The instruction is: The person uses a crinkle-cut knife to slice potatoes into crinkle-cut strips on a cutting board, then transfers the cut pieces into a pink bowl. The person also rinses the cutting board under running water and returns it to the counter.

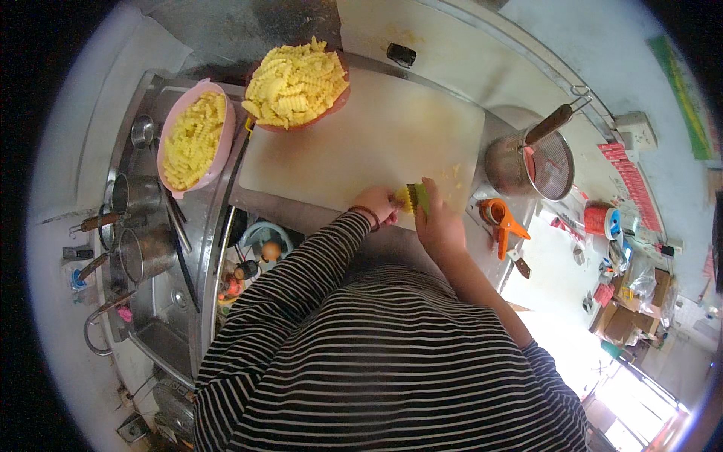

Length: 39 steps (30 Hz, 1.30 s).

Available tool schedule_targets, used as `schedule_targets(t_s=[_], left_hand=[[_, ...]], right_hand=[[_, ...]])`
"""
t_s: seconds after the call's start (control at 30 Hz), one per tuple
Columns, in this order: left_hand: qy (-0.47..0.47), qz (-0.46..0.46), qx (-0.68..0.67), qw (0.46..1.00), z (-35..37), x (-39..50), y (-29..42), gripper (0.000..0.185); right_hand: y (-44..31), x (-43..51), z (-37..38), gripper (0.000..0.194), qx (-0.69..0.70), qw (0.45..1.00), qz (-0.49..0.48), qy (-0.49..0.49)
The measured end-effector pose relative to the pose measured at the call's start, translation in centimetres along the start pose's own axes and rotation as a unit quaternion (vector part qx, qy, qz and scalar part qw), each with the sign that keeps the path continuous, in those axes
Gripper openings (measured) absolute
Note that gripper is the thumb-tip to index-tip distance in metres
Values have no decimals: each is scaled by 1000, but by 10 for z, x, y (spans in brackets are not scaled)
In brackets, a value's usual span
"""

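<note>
My left hand [377, 205] holds a yellow piece, seemingly potato [402, 199], down on the white cutting board [361, 141] near its front edge. In my right hand [441, 226] is a green-handled crinkle cutter [419, 198], its wavy blade against the right side of that piece. Small yellow scraps [456, 170] lie on the board to the right of my hands. A red bowl [340, 107] heaped with crinkle-cut pieces [296, 85] stands on the board's far left corner. More such pieces [195, 141] fill a pink basin [225, 141] left of the board.
On the right stand a metal pot [502, 169] with a mesh strainer [553, 166], an orange hand press [504, 223] and a knife with a wooden handle [521, 264]. At left are saucepans [144, 254] and a steel sink [164, 316]. A black object [401, 55] sits behind the board.
</note>
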<state>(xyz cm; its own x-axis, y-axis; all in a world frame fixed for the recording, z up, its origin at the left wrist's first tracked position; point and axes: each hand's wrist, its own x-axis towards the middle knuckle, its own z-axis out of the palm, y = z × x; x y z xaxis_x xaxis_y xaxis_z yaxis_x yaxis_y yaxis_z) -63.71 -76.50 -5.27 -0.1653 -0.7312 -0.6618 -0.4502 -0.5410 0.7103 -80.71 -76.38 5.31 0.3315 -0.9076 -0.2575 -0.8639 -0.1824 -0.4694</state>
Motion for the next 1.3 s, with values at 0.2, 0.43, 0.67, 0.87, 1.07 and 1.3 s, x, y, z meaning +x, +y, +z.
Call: schedule_targets(t_s=[0.2, 0.43, 0.67, 0.87, 1.07, 1.3], left_hand=[[-2, 16, 16, 1000, -1, 3, -3, 40], [-40, 14, -27, 999, -3, 13, -10, 34], [-73, 19, -69, 995, -6, 9, -16, 34], [-82, 15, -41, 996, -11, 1, -5, 30], [-82, 5, -57, 995, -15, -4, 4, 27], [-54, 29, -87, 994, -4, 9, -17, 29]], right_hand=[[0, 8, 13, 55, 2, 999, -31, 8], [11, 11, 8, 55, 47, 999, 3, 9], [-5, -1, -2, 54, -4, 999, -26, 17], [-9, 2, 17, 52, -25, 999, -17, -11], [0, 10, 26, 54, -18, 999, -15, -25], [7, -16, -2, 47, -25, 998, -45, 40]])
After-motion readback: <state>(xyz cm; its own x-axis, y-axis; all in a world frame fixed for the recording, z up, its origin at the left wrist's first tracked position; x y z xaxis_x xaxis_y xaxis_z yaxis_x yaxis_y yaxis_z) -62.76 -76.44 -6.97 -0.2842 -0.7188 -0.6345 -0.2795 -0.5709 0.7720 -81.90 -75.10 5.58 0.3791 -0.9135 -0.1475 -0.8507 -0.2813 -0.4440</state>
